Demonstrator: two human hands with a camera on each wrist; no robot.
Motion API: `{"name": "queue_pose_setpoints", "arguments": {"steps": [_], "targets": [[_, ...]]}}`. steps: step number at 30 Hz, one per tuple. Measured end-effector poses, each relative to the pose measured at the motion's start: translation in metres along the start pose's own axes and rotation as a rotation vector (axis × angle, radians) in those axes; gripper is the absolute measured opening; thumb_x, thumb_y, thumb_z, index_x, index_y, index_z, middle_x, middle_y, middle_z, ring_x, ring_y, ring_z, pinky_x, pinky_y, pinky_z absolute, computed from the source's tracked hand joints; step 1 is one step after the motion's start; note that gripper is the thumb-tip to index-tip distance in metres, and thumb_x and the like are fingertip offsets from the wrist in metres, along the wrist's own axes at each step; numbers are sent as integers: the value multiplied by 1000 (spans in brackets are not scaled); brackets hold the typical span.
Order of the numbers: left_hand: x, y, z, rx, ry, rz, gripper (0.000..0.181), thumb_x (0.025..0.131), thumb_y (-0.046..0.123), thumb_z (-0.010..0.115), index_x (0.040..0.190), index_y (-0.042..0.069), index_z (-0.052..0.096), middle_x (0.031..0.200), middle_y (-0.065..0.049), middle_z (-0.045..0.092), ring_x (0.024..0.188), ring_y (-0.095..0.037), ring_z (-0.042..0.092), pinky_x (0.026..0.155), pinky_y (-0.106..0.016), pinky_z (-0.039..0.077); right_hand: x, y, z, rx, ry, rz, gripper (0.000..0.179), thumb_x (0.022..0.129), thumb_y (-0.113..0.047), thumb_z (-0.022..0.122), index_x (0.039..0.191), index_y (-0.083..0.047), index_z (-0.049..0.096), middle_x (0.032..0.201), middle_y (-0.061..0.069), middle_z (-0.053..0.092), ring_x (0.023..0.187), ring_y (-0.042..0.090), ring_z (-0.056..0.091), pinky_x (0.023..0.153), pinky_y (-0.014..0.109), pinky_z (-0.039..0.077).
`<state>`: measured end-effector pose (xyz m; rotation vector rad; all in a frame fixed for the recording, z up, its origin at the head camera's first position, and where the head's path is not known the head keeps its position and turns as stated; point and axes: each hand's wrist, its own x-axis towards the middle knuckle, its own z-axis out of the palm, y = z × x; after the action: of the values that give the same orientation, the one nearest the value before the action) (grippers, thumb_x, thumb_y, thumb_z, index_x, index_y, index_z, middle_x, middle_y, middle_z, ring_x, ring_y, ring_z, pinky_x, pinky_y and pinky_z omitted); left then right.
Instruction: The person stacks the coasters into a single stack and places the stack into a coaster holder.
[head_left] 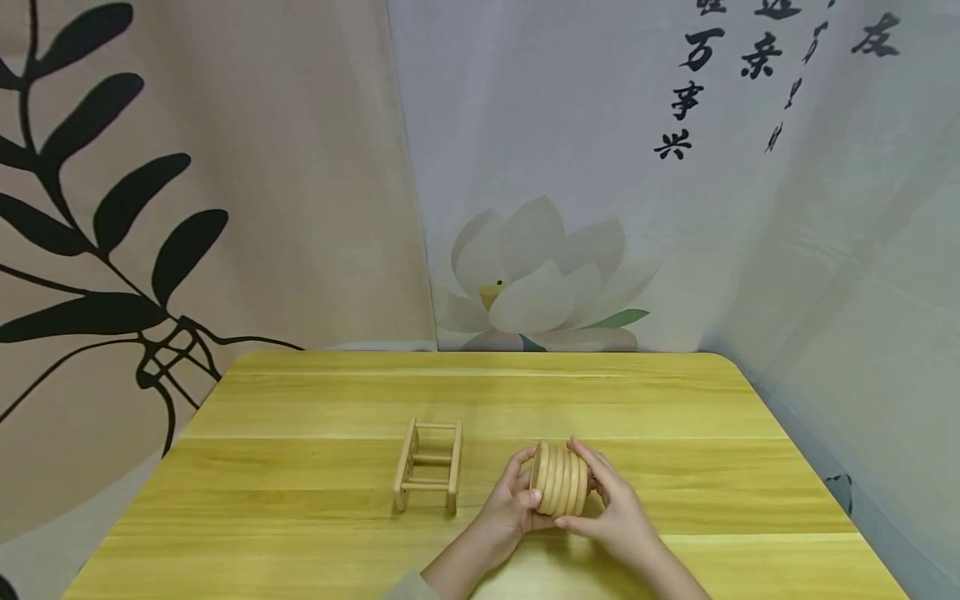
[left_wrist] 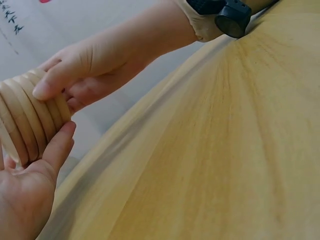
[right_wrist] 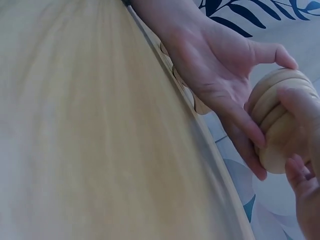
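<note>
A stack of several round wooden coasters [head_left: 558, 479] is held between both hands above the table, its discs standing on edge side by side. On the left, my left hand [head_left: 506, 514] grips the stack, thumb on the near face and fingers behind and beneath. From the other end my right hand [head_left: 618, 515] holds it, with fingers over the top and thumb low on the near side. In the left wrist view, the coasters [left_wrist: 30, 117] are pressed close together. A small wooden rack [head_left: 428, 481] with rails and crossbars stands left of the hands, touched by neither.
The light wooden table [head_left: 300, 500] has rounded far corners. Behind it hangs a cloth backdrop [head_left: 315, 167] with printed leaves, a lotus and characters. A dark device [left_wrist: 233, 19] is strapped to the right wrist.
</note>
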<state>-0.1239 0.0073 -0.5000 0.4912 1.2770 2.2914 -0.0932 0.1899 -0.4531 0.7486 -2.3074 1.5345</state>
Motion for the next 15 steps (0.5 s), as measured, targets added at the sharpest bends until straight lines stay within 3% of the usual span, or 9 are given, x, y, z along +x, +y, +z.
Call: {"name": "queue_pose_setpoints", "arguments": {"steps": [4,7,11,15], "targets": [[-1,1,1,-13,-11,-8,72,82,19,58,143,10,20,137,-13,46,107,-30,60,87,-44,51,-1,-2,2,-108,24,-3,101,57,1,88,144,2,37,137,23,47,115,6,48,84,22,47],[-1,1,0,-1,-35,-16,72,83,20,57,143,10,18,136,-13,45,108,-29,59,87,-43,51,-2,-3,2,-172,38,13,100,55,-2,90,142,-1,42,135,17,51,115,9,47,84,31,48],[0,1,-2,34,-51,-33,73,83,22,57,143,9,19,134,-13,47,106,-29,60,86,-44,51,-3,-5,2,-206,36,44,93,54,-4,91,136,-2,48,132,11,53,118,11,47,89,49,48],[1,1,-4,83,-45,-37,72,82,22,58,142,8,22,131,-14,49,102,-28,62,83,-43,53,-3,-6,1,-216,32,41,88,53,-4,92,131,-2,52,130,9,55,119,16,50,92,56,43]]}}
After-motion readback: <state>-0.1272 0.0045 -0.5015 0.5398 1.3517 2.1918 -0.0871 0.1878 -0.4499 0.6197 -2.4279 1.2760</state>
